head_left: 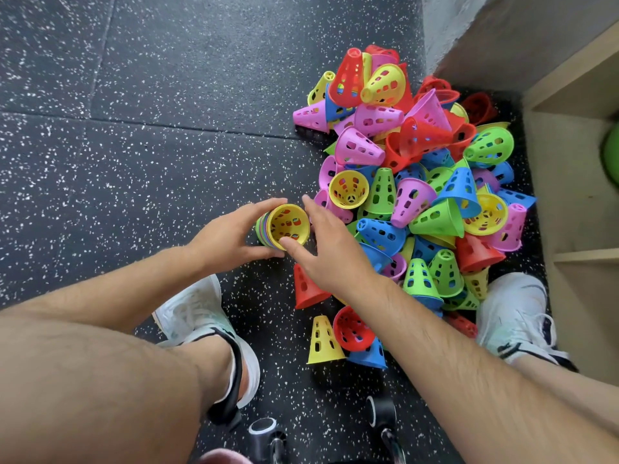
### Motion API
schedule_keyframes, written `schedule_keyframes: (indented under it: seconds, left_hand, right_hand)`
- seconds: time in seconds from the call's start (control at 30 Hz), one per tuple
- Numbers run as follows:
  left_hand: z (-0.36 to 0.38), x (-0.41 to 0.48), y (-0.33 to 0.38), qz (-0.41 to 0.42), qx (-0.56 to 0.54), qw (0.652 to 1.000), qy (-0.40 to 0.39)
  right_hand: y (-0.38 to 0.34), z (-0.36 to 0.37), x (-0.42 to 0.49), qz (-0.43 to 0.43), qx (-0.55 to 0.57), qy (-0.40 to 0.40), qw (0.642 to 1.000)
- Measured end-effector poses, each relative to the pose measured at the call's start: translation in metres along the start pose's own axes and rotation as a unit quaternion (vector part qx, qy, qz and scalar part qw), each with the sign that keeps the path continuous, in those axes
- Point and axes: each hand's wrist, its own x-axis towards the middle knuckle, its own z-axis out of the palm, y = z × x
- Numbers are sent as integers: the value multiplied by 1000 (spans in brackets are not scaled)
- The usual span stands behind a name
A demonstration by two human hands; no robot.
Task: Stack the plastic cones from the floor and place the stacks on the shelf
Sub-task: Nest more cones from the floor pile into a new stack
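A big heap of perforated plastic cones (418, 182) in pink, red, yellow, green and blue lies on the dark speckled floor. My left hand (227, 231) grips a sideways stack of nested cones (284, 226), with a yellow one outermost and its open mouth facing me. My right hand (330, 249) hovers just right of the stack with fingers spread; its thumb touches the yellow rim and it holds nothing. A wooden shelf (576, 202) stands at the right edge.
Loose cones lie near my feet: a red one (306, 288), a yellow one (323, 341) and a red one on its side (353, 328). My white shoes (201, 316) (516, 316) flank the heap. A green ball (611, 155) sits in the shelf. Dark metal legs (264, 437) show below.
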Motion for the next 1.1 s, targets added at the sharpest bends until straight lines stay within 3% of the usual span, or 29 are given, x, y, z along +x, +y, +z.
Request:
schedule_keyframes:
  seconds: [0.13, 0.3, 0.47, 0.57, 0.83, 1.0, 1.1]
  left_hand:
    - [-1, -3, 1, 15, 24, 1000, -13]
    - [5, -13, 0, 30, 38, 998, -32]
    - [11, -24, 2, 23, 7, 999, -30]
    - [12, -23, 3, 13, -3, 1000, -23]
    - [13, -28, -4, -14, -57, 998, 1]
    - [15, -27, -5, -27, -67, 997, -5]
    - [14, -26, -5, -27, -71, 997, -8]
  right_hand:
    - [16, 3, -33, -33, 11, 105, 994]
    - [42, 17, -69, -125, -19, 6, 992]
    - [51, 27, -78, -126, -81, -61, 987]
    - [49, 26, -74, -114, -115, -58, 985]
    - [33, -2, -50, -24, -59, 13, 998]
    - [31, -19, -36, -39, 5, 170, 985]
    - [19, -27, -33, -59, 40, 222, 972]
